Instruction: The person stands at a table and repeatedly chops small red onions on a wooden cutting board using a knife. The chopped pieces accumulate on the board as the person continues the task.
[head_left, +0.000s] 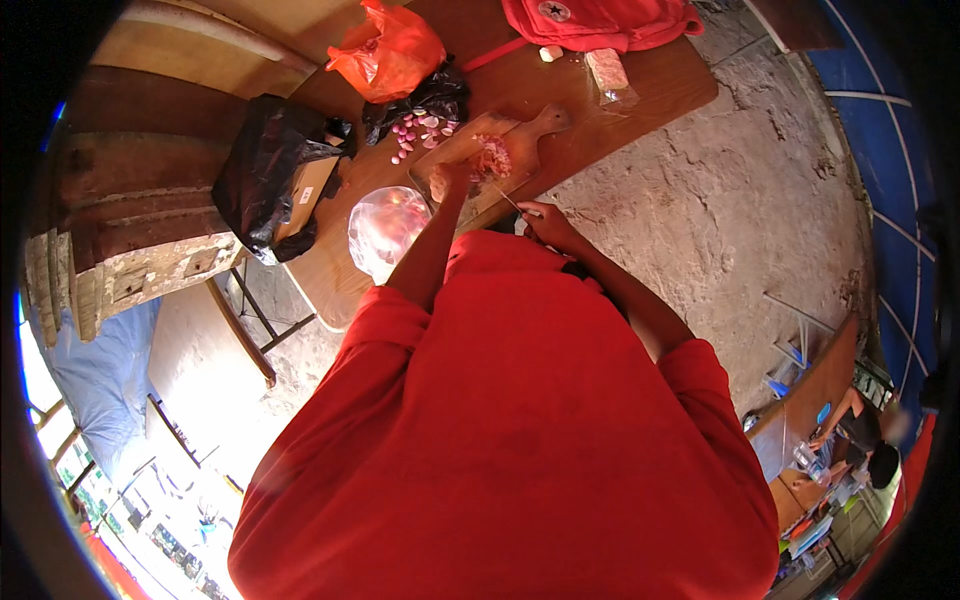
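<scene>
A wooden cutting board (517, 176) with a handle lies on the table before me. Chopped reddish-pink pieces (491, 155) are heaped on its middle. My left hand (450, 180) rests over the board at the near-left side of the heap; whether its fingers grip anything is too small to tell. In my right hand (550, 225), by the board's near-right edge, is a knife (510, 199), its thin blade pointing at the heap. Small pink-purple bulbs, apparently shallots (405, 137), are scattered beyond the board on the left. A clear plastic bag (386, 229) with reddish contents sits beside my left forearm.
An orange plastic bag (390, 56) sits on black plastic at the back. A black bag with a cardboard box (309, 196) stands left. A red bag (600, 22), a white block (550, 53) and a wrapped block (607, 71) lie back right. Another person (855, 427) is far right.
</scene>
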